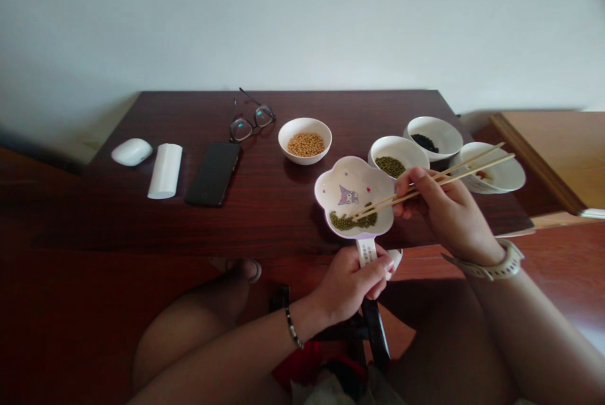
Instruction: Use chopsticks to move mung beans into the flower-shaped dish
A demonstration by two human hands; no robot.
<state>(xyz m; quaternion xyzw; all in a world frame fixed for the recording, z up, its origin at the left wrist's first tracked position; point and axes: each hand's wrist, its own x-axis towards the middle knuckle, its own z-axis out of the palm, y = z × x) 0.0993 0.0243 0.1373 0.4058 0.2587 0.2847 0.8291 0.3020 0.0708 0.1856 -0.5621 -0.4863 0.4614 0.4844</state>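
**Q:** What is the largest thing shown?
**A:** A dark wooden table (265,109) is shown. All places are given from the dish (326,188), a white flower-shaped piece with a purple cartoon figure, held at the table's near edge.

**Q:** What is set around the dish?
**A:** A soybean bowl (305,160) is placed beyond it and slightly left. A mung bowl (397,148) is placed just beyond it, a black-bean bowl (435,129) farther back and to the right, and a fourth bowl (498,173) to the right, its contents mostly hidden. Farther left of the dish lie a phone (213,173), glasses (250,123), a white tube (165,171) and a mouse (132,152).

**Q:** How is the dish held, and why so?
**A:** Its tab (366,252) is pinched between the thumb and curled fingers of the left hand (347,285). The dish appears to be steadied from that tab so that its inside is left unobstructed.

**Q:** Where are the chopsticks, and which way do they point?
**A:** The chopsticks (378,202) are pinched near their middle by the fingers of the right hand (449,216), which is kept to the right of the dish. Their long axis runs from upper right to lower left, with the tips directed into the dish, over the mung beans (353,221) gathered along its near side. Whether a bean is gripped cannot be told.
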